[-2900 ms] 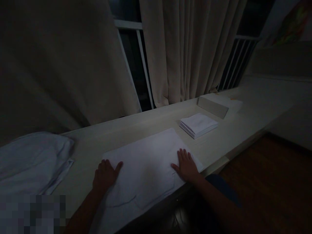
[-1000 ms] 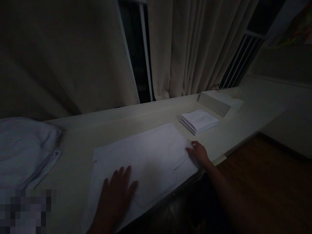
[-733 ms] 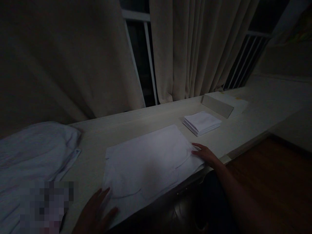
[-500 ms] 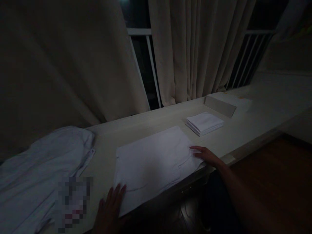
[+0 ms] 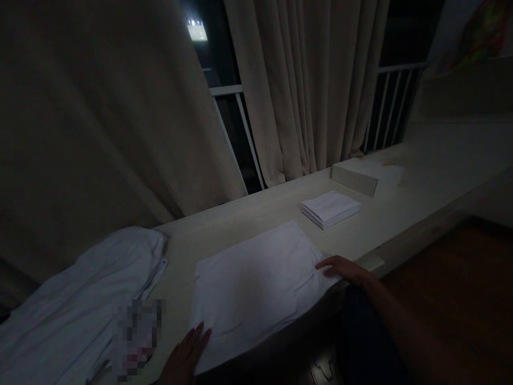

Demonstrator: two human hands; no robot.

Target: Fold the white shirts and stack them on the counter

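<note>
A white cloth (image 5: 252, 283) lies spread flat on the pale counter (image 5: 256, 214) in a dim room. My right hand (image 5: 340, 269) rests flat on its right edge, fingers pointing left. At the bottom of the view my left hand (image 5: 188, 353) touches the cloth's near left corner with its fingers apart. Neither hand grips anything.
A stack of folded white cloths (image 5: 331, 208) sits further right on the counter, with a pale box (image 5: 356, 176) behind it. A heap of loose white fabric (image 5: 80, 305) lies at the left. Curtains (image 5: 312, 85) and window bars stand behind. Dark wooden floor (image 5: 452, 278) is at the right.
Both hands slid outward over the cloth: the left moved to its near left corner, the right to its right edge. The view shifted, showing more of the fabric heap.
</note>
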